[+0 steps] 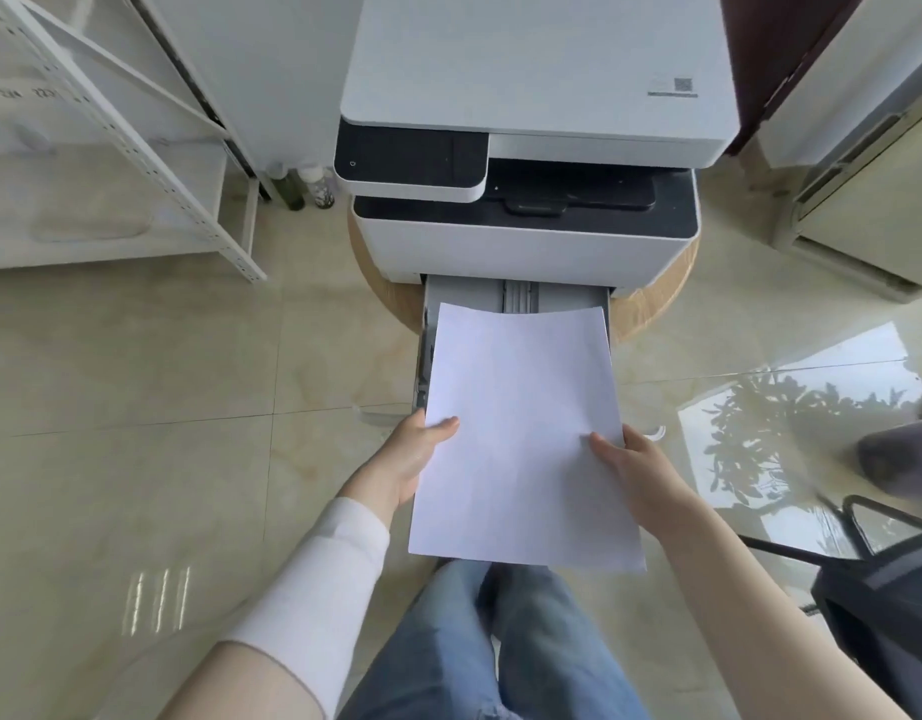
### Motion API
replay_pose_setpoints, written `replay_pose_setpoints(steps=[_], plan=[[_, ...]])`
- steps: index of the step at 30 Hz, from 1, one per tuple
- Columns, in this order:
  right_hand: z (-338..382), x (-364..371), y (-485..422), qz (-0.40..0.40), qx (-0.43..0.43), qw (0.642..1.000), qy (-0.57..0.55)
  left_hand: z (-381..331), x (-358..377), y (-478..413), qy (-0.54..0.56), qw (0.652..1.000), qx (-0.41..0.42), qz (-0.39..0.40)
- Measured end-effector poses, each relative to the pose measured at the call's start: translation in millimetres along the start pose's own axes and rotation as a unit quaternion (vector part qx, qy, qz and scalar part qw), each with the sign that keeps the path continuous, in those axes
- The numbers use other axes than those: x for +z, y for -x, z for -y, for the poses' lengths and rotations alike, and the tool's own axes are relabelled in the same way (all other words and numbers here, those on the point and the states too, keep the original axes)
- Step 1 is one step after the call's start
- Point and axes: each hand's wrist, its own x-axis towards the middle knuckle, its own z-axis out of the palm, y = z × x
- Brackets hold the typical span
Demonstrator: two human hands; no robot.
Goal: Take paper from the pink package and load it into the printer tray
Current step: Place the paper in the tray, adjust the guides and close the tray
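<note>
Head view. We hold the paper (pixel 521 439) over the open tray (pixel 518 296), which is drawn out from the front of the printer (pixel 526 148). The left hand (pixel 409 459) is clamped on the sheet's left edge, thumb on top and fingers beneath; the right hand (pixel 635 475) is clamped on the right edge in the same way. The far edge of the paper lies above the tray's inner end, near the grey guide, and the near edge hangs above our knees. We cannot tell whether this is one sheet or a thin stack. The pink package is not in view.

We judge the paper light, limp and smooth: its far edge already bows a little, so an unsupported corner would droop and could catch on the tray's left wall. Holds on the two long edges, near the middle as here, should keep it flat and square. A tight pinch would crease it; a loose one would let sheets slide apart.

The step in hand appears to be lowering the paper into the tray, far edge first, between the side walls. The tray is not yet pushed in.
</note>
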Motion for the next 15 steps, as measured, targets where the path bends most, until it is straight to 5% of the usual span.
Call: replay_pose_setpoints(steps=[15], plan=[[44.4,7.3,-105.0,-0.005,0.041,0.999,-0.012,-43.1,-5.1,-90.7,0.004,0.998,-0.045,-0.045]])
